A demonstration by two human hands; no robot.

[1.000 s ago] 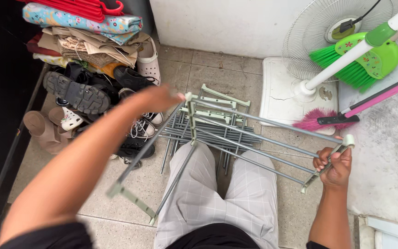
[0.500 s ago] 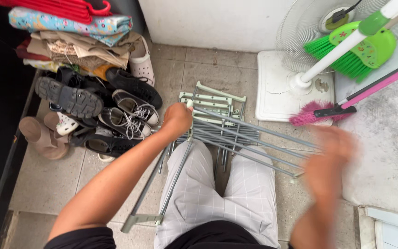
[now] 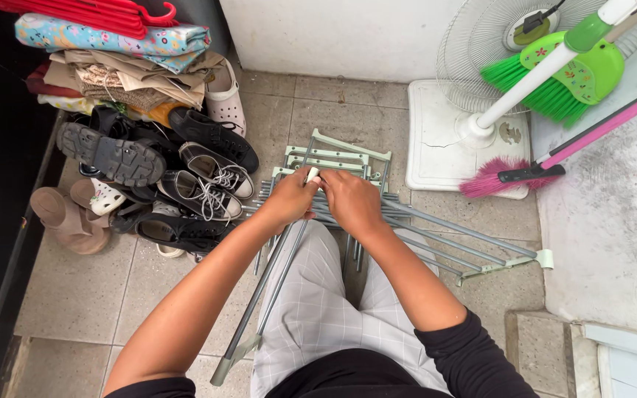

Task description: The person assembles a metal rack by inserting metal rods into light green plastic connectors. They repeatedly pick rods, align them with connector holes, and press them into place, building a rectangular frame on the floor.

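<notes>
Left hand [image 3: 289, 199] and right hand [image 3: 349, 200] | both pinching pale green plastic joint [image 3: 311, 175] | folded grey metal drying rack [image 3: 407, 228] | braced over tiled floor [image 3: 82, 295] for leverage

Soft, even daylight fills the scene, brightest on the white wall [image 3: 348, 37] along the top edge. The far left edge falls into near-black shadow. Shadows on the tiled floor [image 3: 82, 295] are faint. The frame is sharp throughout, without glare; straight lines bow slightly toward the corners.
</notes>
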